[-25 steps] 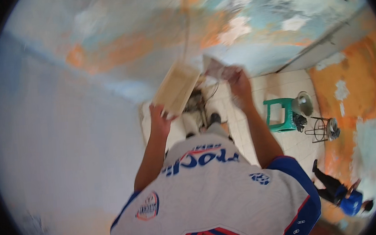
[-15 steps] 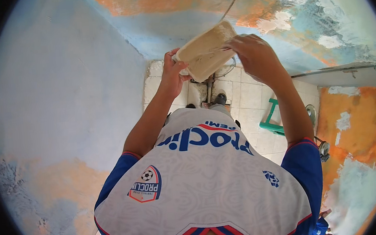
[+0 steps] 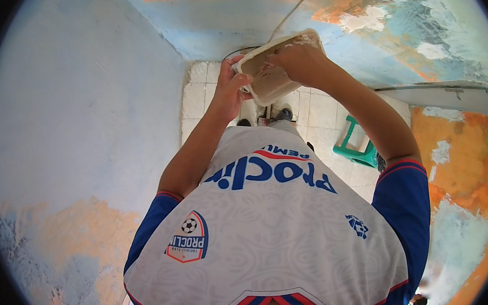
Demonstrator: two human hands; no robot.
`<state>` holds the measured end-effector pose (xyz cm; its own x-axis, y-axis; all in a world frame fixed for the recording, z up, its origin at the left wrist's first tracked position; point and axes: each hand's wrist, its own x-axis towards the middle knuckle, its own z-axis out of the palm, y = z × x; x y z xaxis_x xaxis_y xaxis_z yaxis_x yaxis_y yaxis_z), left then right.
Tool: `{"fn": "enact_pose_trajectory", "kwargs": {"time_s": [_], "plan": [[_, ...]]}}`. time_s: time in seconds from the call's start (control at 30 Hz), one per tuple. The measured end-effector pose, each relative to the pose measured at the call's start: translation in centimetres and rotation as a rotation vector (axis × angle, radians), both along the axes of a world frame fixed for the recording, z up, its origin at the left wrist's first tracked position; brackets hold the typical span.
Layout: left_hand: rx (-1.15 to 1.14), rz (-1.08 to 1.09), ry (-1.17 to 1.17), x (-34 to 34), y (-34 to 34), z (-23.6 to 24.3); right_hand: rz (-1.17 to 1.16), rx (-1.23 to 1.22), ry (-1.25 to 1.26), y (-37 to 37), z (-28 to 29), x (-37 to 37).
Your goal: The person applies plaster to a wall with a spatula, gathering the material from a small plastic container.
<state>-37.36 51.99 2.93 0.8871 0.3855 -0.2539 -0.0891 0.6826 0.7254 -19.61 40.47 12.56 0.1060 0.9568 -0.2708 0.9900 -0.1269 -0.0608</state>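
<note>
A cream rectangular plastic tub (image 3: 276,88) is tilted in front of me, its inside smeared with a pale paste-like coating. My left hand (image 3: 230,93) is closed on its left rim, thumb over the edge. Reaching over the right side, my right hand (image 3: 305,66) is inside the tub with the fingers bent and drawn together, pointing left. Whether those fingers hold something small is hidden from view.
A patched blue and orange wall (image 3: 359,20) stands just beyond the tub, with a cable (image 3: 298,7) running down it. A pale blue wall (image 3: 80,108) rises at left. On the tiled floor (image 3: 321,112) is a green plastic stool (image 3: 363,155), right of my shoes (image 3: 284,115).
My right hand has moved left and down from the tub's right rim into the tub. The tub has tipped so its depth shows more; my left hand keeps hold.
</note>
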Motion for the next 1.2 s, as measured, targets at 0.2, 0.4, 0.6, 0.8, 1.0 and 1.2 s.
{"fn": "enact_pose_trajectory", "kwargs": {"time_s": [0.2, 0.4, 0.6, 0.8, 1.0, 1.2], "plan": [[-0.026, 0.02, -0.037, -0.1, -0.3, -1.4, 0.013, 0.009, -0.001, 0.2, -2.3, -0.5], [-0.158, 0.004, -0.086, 0.0, -1.4, -3.3, -0.053, -0.141, 0.127, -0.1, -2.1, -0.4], [-0.267, -0.106, 0.032, 0.9, -4.1, -5.5, -0.134, -0.165, 0.247, -4.6, -5.4, -0.2], [-0.299, -0.225, 0.043, 2.2, -6.2, -6.9, -0.333, -0.175, 0.202, -8.6, -2.8, -1.7], [-0.236, -0.078, -0.031, 4.9, -7.2, -5.7, -0.584, 0.558, 0.098, -15.4, 5.6, 0.7], [-0.205, -0.044, -0.209, 8.8, -10.2, -0.9, -0.558, 0.957, 0.402, -19.4, 6.3, 5.3]]}}
